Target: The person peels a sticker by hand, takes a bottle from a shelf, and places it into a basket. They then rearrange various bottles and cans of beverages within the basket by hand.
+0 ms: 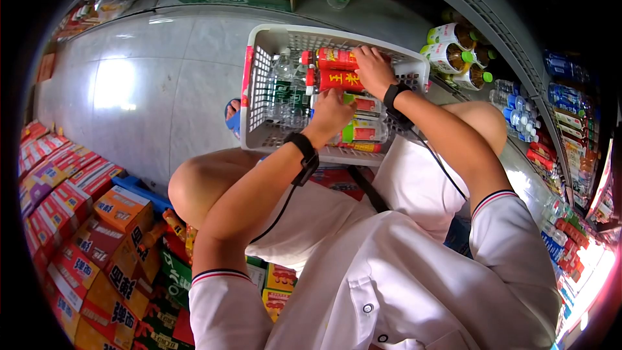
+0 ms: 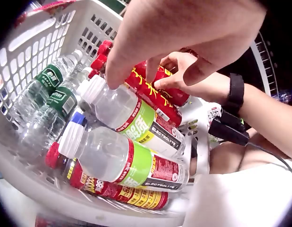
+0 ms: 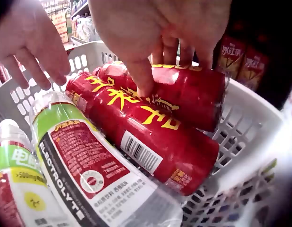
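My right hand (image 1: 376, 72) grips the far red bottle (image 1: 332, 58) in the white basket (image 1: 258, 137).
Thumb one side, fingers the other; my left hand (image 1: 332, 116) hangs loose-fingered over the electrolyte bottles (image 2: 141, 163), holding nothing.

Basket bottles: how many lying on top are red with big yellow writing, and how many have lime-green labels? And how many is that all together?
Red bottles with big yellow writing: 2
Bottles with lime-green labels: 2
Total: 4
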Action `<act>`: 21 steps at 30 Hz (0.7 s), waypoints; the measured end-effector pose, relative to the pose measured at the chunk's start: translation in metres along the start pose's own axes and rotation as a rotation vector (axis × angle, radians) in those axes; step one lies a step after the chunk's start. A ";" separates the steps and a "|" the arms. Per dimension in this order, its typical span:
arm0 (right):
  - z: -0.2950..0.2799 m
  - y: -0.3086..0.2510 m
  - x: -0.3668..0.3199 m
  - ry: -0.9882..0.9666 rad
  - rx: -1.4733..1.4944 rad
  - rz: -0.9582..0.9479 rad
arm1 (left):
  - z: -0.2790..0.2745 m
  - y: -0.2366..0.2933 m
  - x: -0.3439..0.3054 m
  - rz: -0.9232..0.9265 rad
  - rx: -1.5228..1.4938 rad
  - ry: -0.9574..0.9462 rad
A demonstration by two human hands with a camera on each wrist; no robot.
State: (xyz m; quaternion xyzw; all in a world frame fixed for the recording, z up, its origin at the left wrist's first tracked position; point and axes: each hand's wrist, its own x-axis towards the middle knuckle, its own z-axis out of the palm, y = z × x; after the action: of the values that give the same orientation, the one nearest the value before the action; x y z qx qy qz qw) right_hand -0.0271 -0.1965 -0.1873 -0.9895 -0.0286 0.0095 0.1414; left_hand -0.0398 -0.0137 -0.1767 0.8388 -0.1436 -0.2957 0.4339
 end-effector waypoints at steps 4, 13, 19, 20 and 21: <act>-0.009 0.001 -0.003 0.010 0.078 0.020 | -0.003 0.003 0.001 -0.025 -0.025 -0.014; -0.028 0.001 -0.012 -0.039 0.146 0.089 | 0.002 -0.004 0.012 -0.073 0.095 -0.012; -0.036 0.009 -0.020 -0.113 0.217 0.241 | 0.007 -0.017 0.019 -0.017 0.148 -0.026; -0.035 0.012 -0.021 -0.128 0.206 0.272 | 0.010 -0.020 0.019 -0.011 0.153 -0.029; -0.035 0.015 -0.023 -0.157 0.191 0.295 | 0.012 -0.023 0.020 -0.005 0.158 -0.031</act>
State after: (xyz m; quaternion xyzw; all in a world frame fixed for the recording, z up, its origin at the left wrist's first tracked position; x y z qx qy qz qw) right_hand -0.0485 -0.2221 -0.1578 -0.9612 0.1068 0.1101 0.2291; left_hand -0.0323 -0.0183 -0.2080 0.8660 -0.1712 -0.2976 0.3635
